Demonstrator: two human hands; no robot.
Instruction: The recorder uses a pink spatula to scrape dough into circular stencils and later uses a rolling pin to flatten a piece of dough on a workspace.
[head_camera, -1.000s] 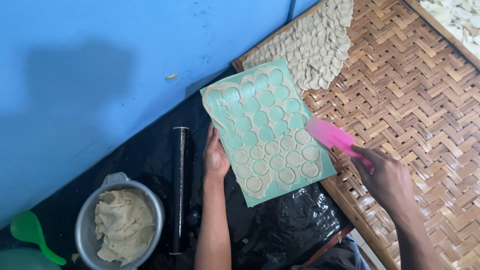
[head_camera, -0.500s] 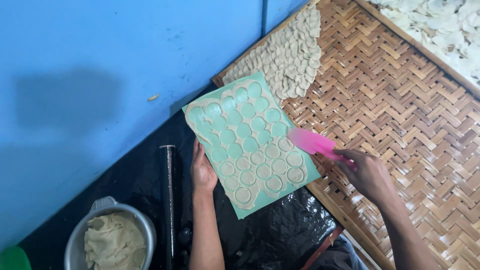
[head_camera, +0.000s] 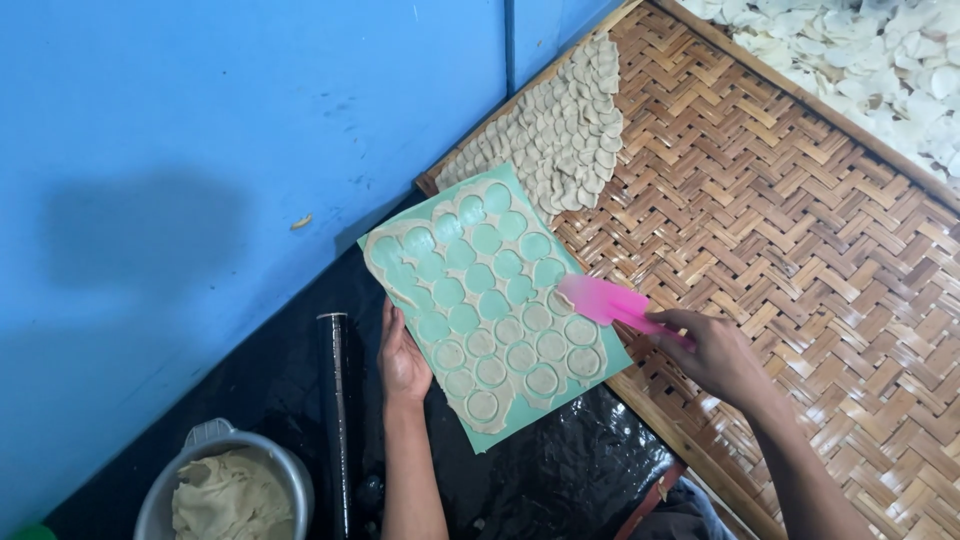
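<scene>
right grip (head_camera: 712, 352) clasps pink scraper (head_camera: 603, 301) (moved inward) | left grip (head_camera: 402, 362) steadies green board (head_camera: 490, 300)

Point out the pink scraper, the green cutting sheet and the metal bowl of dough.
pink scraper (head_camera: 600, 300), head view: on its flat blade.
green cutting sheet (head_camera: 487, 272), head view: on a bare green circle near its middle.
metal bowl (head_camera: 290, 478), head view: on its right rim, beside the dough.
</scene>
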